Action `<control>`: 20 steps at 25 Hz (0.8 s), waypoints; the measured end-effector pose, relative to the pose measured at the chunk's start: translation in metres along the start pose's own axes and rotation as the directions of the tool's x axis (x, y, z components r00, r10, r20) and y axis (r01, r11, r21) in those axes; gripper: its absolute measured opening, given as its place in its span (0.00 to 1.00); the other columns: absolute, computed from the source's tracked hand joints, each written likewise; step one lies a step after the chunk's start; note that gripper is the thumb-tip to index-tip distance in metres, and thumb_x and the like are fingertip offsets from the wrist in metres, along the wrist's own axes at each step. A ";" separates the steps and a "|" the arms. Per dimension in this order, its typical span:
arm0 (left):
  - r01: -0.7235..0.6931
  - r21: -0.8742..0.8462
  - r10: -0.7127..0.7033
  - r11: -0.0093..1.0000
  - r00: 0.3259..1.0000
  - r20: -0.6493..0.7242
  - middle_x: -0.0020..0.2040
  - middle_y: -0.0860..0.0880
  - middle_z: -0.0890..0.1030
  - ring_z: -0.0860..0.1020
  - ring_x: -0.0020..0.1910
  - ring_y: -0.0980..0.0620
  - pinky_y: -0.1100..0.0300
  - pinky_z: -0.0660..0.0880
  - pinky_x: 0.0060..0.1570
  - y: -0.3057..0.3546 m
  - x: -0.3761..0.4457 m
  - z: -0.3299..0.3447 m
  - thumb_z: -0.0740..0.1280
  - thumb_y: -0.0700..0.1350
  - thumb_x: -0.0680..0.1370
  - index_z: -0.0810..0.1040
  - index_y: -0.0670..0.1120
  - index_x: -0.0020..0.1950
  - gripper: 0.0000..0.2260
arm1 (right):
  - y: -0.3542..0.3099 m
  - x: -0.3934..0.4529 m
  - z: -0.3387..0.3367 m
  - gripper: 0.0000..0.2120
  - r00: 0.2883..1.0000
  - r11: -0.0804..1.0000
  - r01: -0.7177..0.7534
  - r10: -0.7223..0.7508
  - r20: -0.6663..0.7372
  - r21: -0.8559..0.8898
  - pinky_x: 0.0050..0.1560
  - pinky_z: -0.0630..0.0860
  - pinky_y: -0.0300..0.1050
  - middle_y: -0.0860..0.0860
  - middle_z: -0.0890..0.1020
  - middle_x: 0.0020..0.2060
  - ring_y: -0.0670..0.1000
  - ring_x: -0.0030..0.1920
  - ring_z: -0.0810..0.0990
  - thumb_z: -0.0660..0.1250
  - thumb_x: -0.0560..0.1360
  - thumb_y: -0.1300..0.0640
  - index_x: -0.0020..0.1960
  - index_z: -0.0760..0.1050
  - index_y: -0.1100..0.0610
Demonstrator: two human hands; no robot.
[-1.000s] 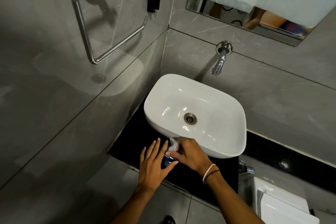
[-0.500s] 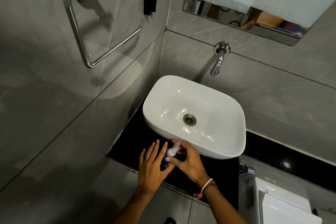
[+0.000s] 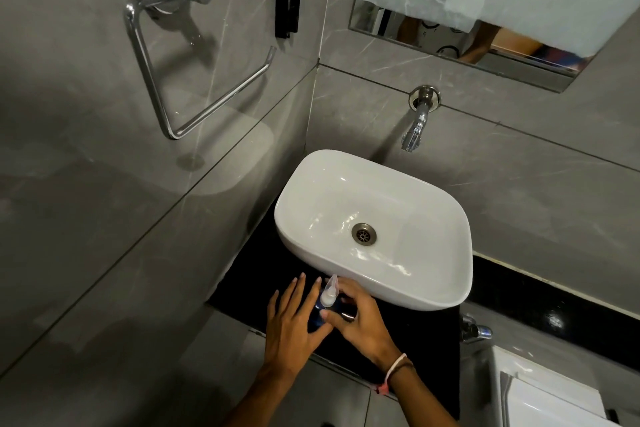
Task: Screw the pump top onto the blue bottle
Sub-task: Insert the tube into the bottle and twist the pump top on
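While we look down through the head camera, the blue bottle stands on the black counter, just in front of the white basin, with the clear pump top sitting on its neck. Our left hand lies against the bottle's side with the fingers stretched almost flat, bracing more than gripping. Our right hand curls around the collar below the pump, thumb and fingertips pinched on it.

We judge the main risk to be cross-threading: if the collar sits tilted on the neck, turning would jam it. With the left hand so loose, the bottle could also spin along with the cap or tip on the glossy counter, which looks slick and narrow here. How far the threads have caught we cannot tell.

Around us are grey marble-look tiles, a wall tap, a chrome towel ring and a mirror.
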State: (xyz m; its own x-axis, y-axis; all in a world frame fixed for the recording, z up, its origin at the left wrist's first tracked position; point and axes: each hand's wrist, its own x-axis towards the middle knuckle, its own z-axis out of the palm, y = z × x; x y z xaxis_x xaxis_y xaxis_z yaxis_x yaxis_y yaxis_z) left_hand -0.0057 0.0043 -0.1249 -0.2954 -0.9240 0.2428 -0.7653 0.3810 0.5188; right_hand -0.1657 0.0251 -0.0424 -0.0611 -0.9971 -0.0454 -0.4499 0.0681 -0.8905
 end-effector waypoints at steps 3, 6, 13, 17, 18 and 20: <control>0.016 0.007 -0.016 1.000 1.000 -0.005 0.73 0.45 0.73 0.70 0.73 0.47 0.43 0.65 0.69 0.002 -0.001 0.001 0.61 0.67 0.74 0.69 0.52 0.76 0.33 | 0.002 0.002 -0.001 0.14 0.997 1.000 -0.019 0.019 -0.070 0.005 0.60 0.81 0.52 0.47 0.86 0.52 0.45 0.55 0.84 0.81 0.68 0.61 0.52 0.83 0.55; -0.004 0.026 0.004 1.000 1.000 -0.005 0.73 0.45 0.73 0.71 0.72 0.46 0.42 0.68 0.68 0.000 -0.001 0.000 0.62 0.66 0.74 0.69 0.52 0.76 0.33 | -0.002 0.003 -0.005 0.22 0.998 1.000 -0.013 0.013 -0.060 -0.007 0.58 0.81 0.42 0.48 0.85 0.53 0.46 0.55 0.83 0.84 0.65 0.56 0.56 0.79 0.54; -0.028 -0.005 0.028 1.000 1.000 -0.010 0.74 0.45 0.72 0.70 0.73 0.46 0.41 0.71 0.66 0.001 0.001 -0.003 0.62 0.66 0.75 0.69 0.50 0.76 0.33 | 0.001 0.006 -0.006 0.18 0.997 0.999 0.004 -0.008 -0.077 -0.053 0.57 0.81 0.42 0.47 0.84 0.52 0.45 0.55 0.82 0.84 0.65 0.55 0.49 0.79 0.52; -0.054 -0.078 0.054 0.995 0.999 -0.004 0.77 0.47 0.68 0.66 0.75 0.47 0.44 0.72 0.66 -0.001 0.005 0.001 0.66 0.63 0.75 0.71 0.45 0.74 0.33 | 0.002 0.005 -0.005 0.22 0.997 0.996 0.077 -0.077 0.007 -0.045 0.64 0.78 0.41 0.45 0.82 0.60 0.44 0.62 0.80 0.78 0.72 0.60 0.65 0.80 0.51; -0.056 -0.083 0.055 0.995 0.998 -0.011 0.77 0.47 0.68 0.66 0.75 0.47 0.44 0.72 0.66 -0.001 0.005 0.002 0.66 0.63 0.75 0.71 0.44 0.74 0.34 | 0.002 0.008 -0.004 0.18 0.997 0.996 0.076 -0.075 0.007 -0.039 0.63 0.79 0.44 0.46 0.83 0.59 0.44 0.61 0.80 0.79 0.72 0.60 0.60 0.82 0.51; -0.072 -0.090 0.070 0.993 0.997 -0.025 0.77 0.47 0.68 0.66 0.76 0.48 0.45 0.72 0.67 -0.002 0.004 0.003 0.66 0.62 0.75 0.69 0.44 0.75 0.34 | 0.000 0.010 -0.004 0.16 0.998 0.999 0.042 -0.044 -0.049 -0.028 0.58 0.80 0.44 0.47 0.84 0.52 0.45 0.56 0.82 0.83 0.67 0.57 0.51 0.82 0.50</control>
State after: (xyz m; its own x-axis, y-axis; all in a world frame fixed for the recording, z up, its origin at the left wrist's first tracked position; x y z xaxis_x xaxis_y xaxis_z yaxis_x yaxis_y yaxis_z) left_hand -0.0069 -0.0005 -0.1279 -0.3336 -0.8941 0.2988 -0.6875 0.4476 0.5718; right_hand -0.1693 0.0151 -0.0410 -0.0847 -0.9963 0.0155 -0.4764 0.0268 -0.8788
